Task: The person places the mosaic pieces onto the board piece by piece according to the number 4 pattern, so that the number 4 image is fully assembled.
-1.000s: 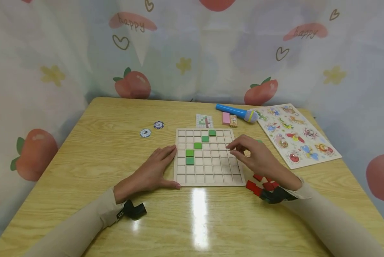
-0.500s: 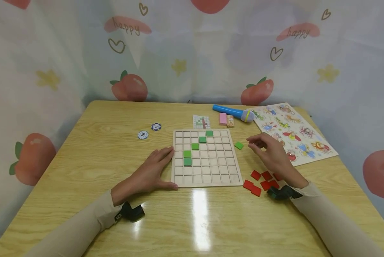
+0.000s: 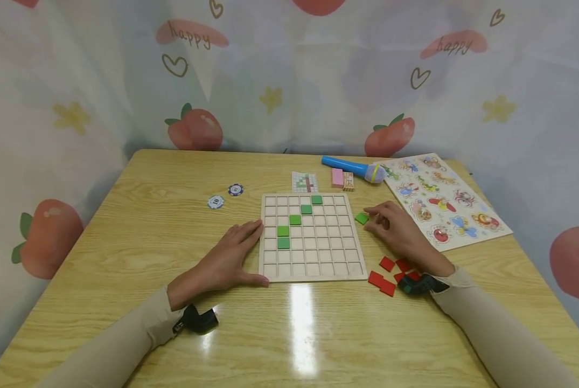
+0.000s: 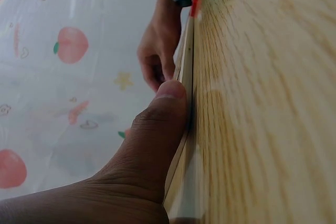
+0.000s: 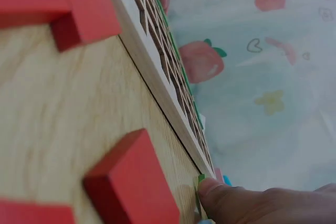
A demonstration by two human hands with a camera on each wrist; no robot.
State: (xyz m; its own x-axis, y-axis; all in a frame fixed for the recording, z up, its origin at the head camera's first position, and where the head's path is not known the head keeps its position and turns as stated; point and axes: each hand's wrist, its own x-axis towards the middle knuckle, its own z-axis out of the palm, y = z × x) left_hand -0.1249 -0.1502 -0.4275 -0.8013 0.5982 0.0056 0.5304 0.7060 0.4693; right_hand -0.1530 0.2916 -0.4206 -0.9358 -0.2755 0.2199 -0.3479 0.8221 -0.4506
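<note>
A wooden grid board (image 3: 313, 256) lies on the table, with several green square tiles (image 3: 295, 220) in its cells, most in a diagonal line. My left hand (image 3: 226, 256) rests at the board's left side with extended fingers against the edge and the thumb at the front corner. In the left wrist view that thumb (image 4: 157, 129) presses along the board's edge. Right of the board, my right hand (image 3: 396, 229) pinches a loose green tile (image 3: 362, 217) at the table surface. The right wrist view shows the thumb (image 5: 223, 195) against this tile's edge.
Several red tiles (image 3: 387, 263) lie below my right hand. Behind the board are a pattern card (image 3: 304, 182), a pink block (image 3: 337, 178), a patterned block (image 3: 348, 181) and a blue microphone (image 3: 352, 168). An animal picture board (image 3: 446, 202) lies right; two chips (image 3: 215, 202) lie left.
My right hand moved from over the board to the right, uncovering the loose green tile, then came back left and took hold of it. My left hand stays at the board's edge.
</note>
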